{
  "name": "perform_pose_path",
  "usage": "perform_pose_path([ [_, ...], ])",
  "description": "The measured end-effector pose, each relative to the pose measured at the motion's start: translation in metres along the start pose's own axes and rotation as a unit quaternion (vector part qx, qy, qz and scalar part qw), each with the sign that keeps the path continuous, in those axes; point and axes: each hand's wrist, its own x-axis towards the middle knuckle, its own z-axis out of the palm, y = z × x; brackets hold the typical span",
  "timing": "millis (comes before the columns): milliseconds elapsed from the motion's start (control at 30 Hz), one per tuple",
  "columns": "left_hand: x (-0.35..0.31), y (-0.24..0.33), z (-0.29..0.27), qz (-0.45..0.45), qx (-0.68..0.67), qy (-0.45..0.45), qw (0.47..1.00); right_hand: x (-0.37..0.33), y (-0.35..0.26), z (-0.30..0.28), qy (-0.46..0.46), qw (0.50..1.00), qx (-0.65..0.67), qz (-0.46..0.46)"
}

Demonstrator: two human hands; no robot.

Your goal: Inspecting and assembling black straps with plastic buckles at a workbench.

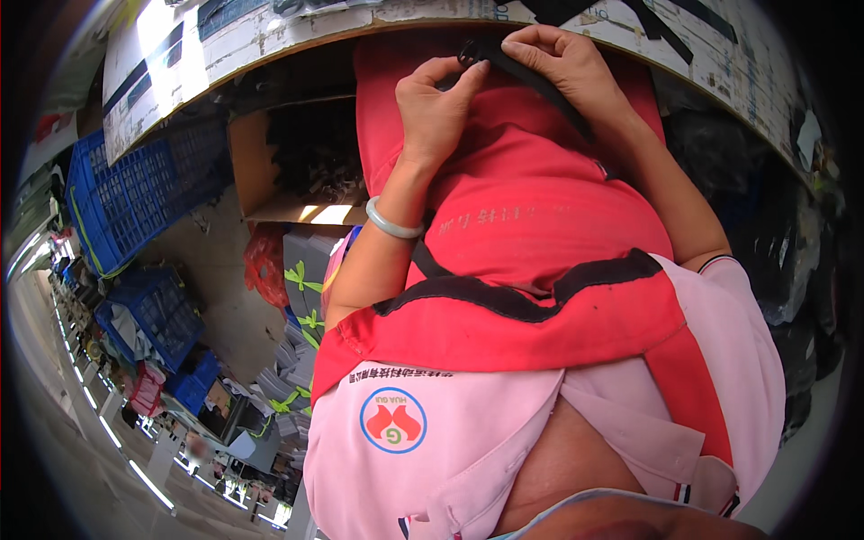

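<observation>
A narrow black strap (549,93) is held between my two hands over the red apron (540,198) on my lap, just below the table's edge. My left hand (436,103), with a pale bangle on its wrist, pinches a small black buckle (469,54) at the strap's end between thumb and fingertips. Close by on the right, the thumb and fingers of my right hand (569,74) are closed on the strap near the buckle. From there the strap's loose length slants down to the right under the hand. How the strap runs through the buckle is too small to tell.
The worn white tabletop (360,22) crosses the far side, with black strips (661,31) on it. Left of my lap stands an open cardboard box (250,166) of dark pieces. Blue crates (117,207), a red plastic bag (265,265) and tied stacks (306,288) lie further left. Dark plastic bags (765,225) are at right.
</observation>
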Motion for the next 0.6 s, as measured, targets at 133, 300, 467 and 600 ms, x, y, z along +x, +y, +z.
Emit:
perform_pose_path([
  [133, -0.001, -0.003, -0.001, 0.161, 0.139, 0.001, 0.977, -0.006, -0.009, -0.002, -0.071, 0.995, -0.053, 0.046],
  [300, -0.001, 0.001, 0.001, 0.230, 0.216, 0.001, 0.949, -0.004, 0.001, -0.002, -0.050, 0.998, 0.003, 0.046],
  [467, -0.005, 0.003, -0.002, 0.242, 0.251, -0.036, 0.937, -0.004, -0.001, 0.006, -0.037, 0.997, 0.064, 0.031],
  [600, -0.001, -0.003, -0.003, 0.230, 0.167, -0.001, 0.959, -0.003, 0.009, 0.006, -0.019, 0.999, 0.037, -0.006],
])
